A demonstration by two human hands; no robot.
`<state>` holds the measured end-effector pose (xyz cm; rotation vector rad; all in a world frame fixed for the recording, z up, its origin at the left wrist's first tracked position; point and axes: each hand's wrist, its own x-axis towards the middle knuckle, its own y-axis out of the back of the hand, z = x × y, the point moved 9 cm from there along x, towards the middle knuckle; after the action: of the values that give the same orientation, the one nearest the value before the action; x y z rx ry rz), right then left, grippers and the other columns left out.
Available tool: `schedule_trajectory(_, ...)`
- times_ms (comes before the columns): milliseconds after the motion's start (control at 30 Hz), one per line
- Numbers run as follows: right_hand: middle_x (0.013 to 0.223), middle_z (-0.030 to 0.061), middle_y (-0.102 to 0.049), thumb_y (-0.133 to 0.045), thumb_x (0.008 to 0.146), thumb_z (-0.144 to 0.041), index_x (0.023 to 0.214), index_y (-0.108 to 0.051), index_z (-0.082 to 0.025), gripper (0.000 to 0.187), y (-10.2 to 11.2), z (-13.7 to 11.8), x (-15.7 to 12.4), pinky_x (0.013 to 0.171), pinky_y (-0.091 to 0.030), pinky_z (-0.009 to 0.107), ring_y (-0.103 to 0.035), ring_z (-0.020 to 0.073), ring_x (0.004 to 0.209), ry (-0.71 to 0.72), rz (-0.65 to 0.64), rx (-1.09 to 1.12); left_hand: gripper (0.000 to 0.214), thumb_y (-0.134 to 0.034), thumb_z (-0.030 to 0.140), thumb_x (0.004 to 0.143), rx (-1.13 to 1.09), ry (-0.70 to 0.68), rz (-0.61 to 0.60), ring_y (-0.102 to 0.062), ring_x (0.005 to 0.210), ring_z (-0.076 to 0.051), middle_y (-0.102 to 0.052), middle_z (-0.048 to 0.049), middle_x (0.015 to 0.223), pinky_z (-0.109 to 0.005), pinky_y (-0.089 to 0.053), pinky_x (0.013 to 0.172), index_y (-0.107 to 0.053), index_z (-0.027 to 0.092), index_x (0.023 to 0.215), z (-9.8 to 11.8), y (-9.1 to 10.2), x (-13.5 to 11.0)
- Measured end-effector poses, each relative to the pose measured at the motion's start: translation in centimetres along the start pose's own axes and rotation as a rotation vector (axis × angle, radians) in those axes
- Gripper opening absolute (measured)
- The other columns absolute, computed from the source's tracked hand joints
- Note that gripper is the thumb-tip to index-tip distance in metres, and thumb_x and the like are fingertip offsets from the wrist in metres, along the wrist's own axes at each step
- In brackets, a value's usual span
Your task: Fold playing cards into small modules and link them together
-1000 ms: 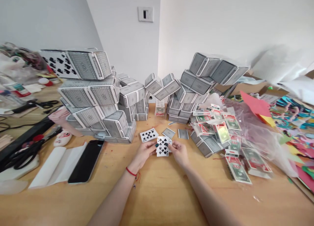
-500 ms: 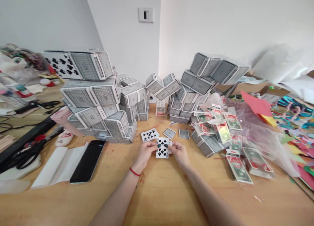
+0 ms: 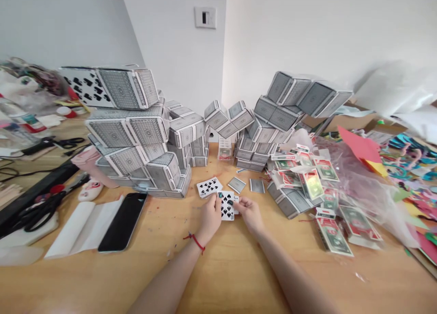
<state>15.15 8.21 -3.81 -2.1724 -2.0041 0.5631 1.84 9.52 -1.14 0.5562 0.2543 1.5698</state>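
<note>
Over the bench (image 3: 225, 273), the ten of spades (image 3: 227, 210) has its long axis twelve-to-six o'clock, pinched between the left hand (image 3: 210, 215) at its ten-o'clock corner and the right hand (image 3: 250, 211) at its two-o'clock side.

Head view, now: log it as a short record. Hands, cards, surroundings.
left hand: at the left edge of the ten of spades, thumb on its face
right hand: at the card's right edge
behind ten: a J card, partly covered
beyond hands: one face-up card, two face-down cards
around: gray card-patterned blocks, stacked both sides
left side: phone, dark screen
right side: red-and-green card boxes
</note>
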Motion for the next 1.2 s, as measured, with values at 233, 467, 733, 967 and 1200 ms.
schedule_trajectory(233, 0.059, 0.0002, -0.064, -0.069, 0.058, -0.033, 0.067, -0.06, -0.015, 0.022, 0.0, 0.4, 0.2, 0.051, -0.043, 0.024, -0.056, 0.0123, 0.049, -0.013, -0.038, -0.026, 0.033, -0.031, 0.031, 0.083, 0.187, -0.069, -0.003, -0.039, 0.044, -0.01, -0.045, 0.0009, 0.047, -0.023, -0.024, 0.046, -0.043, 0.018, 0.056, 0.4, 0.0, 0.2)
schedule_trajectory(467, 0.075, 0.0043, -0.067, -0.063, 0.066, -0.032, 0.086, -0.062, -0.015, 0.027, -1.2, 0.1, 0.3, 0.06, -0.046, 0.027, -0.061, 0.017, 0.067, -0.032, -0.229, 0.031, 0.024, -0.034, 0.027, 0.081, 0.144, -0.089, 0.036, -0.044, 0.05, -0.011, -0.051, -0.0008, 0.056, -0.022, -0.026, 0.047, -0.047, 0.017, 0.064, 0.7, 0.1, 0.6)
schedule_trajectory(733, 0.076, 0.0041, -0.067, -0.062, 0.066, -0.035, 0.089, -0.061, -0.016, 0.03, -0.3, 0.0, 0.7, 0.061, -0.047, 0.028, -0.062, 0.0176, 0.067, 0.024, -0.165, -0.064, 0.02, -0.034, 0.027, 0.082, 0.117, -0.091, -0.001, -0.047, 0.055, -0.013, -0.051, -0.0009, 0.06, -0.023, -0.03, 0.05, -0.045, 0.018, 0.067, 0.3, -0.6, 0.6)
schedule_trajectory(967, 0.07, 0.0035, -0.066, -0.058, 0.069, -0.038, 0.087, -0.059, -0.015, 0.029, 0.5, -0.5, 0.9, 0.059, -0.046, 0.028, -0.06, 0.0176, 0.064, 0.117, -0.095, -0.195, 0.018, -0.032, 0.027, 0.083, 0.11, -0.137, -0.047, -0.05, 0.063, -0.015, -0.055, -0.0037, 0.069, -0.024, -0.033, 0.053, -0.046, 0.018, 0.076, 0.6, -1.2, 0.4)
schedule_trajectory(1200, 0.077, 0.0067, -0.066, -0.058, 0.068, -0.039, 0.086, -0.056, -0.015, 0.03, 0.9, -0.4, 0.7, 0.06, -0.046, 0.028, -0.061, 0.0198, 0.069, 0.156, -0.01, -0.287, 0.02, -0.032, 0.028, 0.083, 0.12, -0.131, -0.069, -0.05, 0.06, -0.014, -0.056, -0.0036, 0.069, -0.023, -0.033, 0.052, -0.047, 0.018, 0.078, 0.5, -1.4, 0.5)
